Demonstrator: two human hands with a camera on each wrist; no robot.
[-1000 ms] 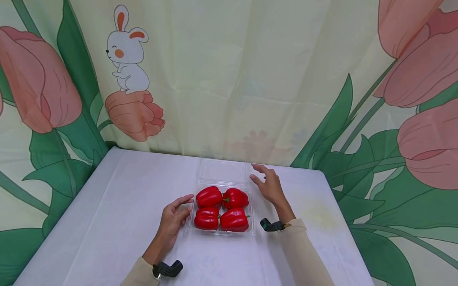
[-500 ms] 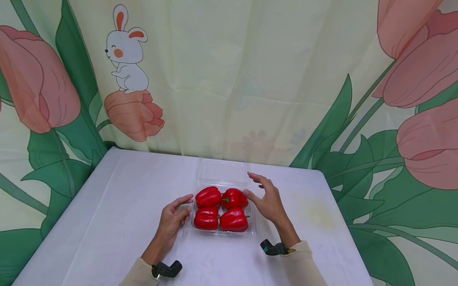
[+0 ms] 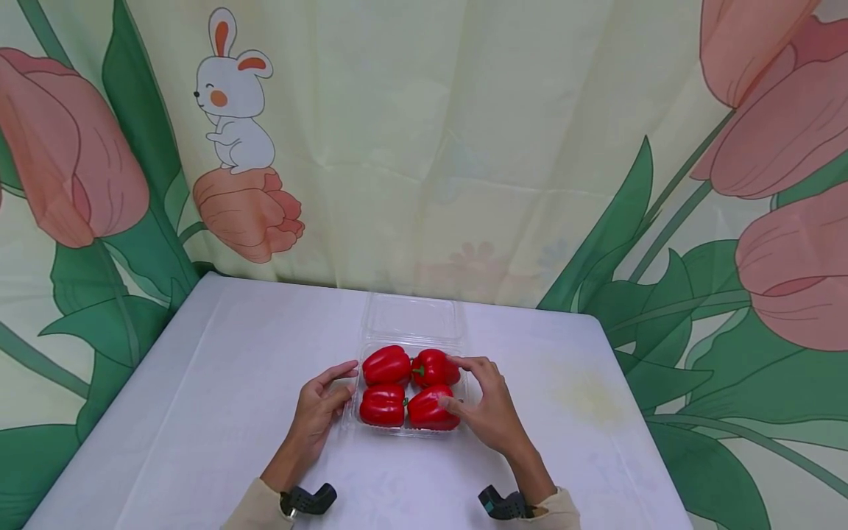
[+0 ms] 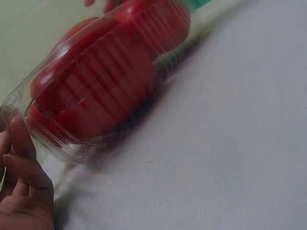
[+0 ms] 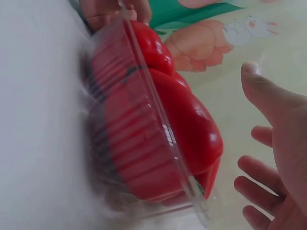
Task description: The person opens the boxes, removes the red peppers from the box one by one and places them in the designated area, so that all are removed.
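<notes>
A clear plastic clamshell box [image 3: 416, 433] holds several red bell peppers, its lid [image 3: 414, 318] folded back flat behind it. My left hand [image 3: 314, 408] is at the box's left side; in the left wrist view its fingers [image 4: 23, 139] pinch the rim at the corner. My right hand [image 3: 493, 412] hovers over the box's right side, fingers spread and thumb apart. In the head view its thumb overlaps the near right pepper [image 3: 430, 408] and its fingertips overlap the far right pepper [image 3: 433, 368]. From the right wrist view, the right hand [image 5: 283, 158] stands apart from the peppers and holds nothing.
The table [image 3: 218, 397] has a white cloth, and its far edge lies just behind the lid. Behind it hangs a curtain [image 3: 464, 147] printed with tulips and a rabbit. Black cameras [image 3: 308, 500] are strapped to both wrists.
My right hand has come nearer, from beside the open lid to above the right-hand peppers. The left hand stays at the box's left side, and box and peppers keep their places.
</notes>
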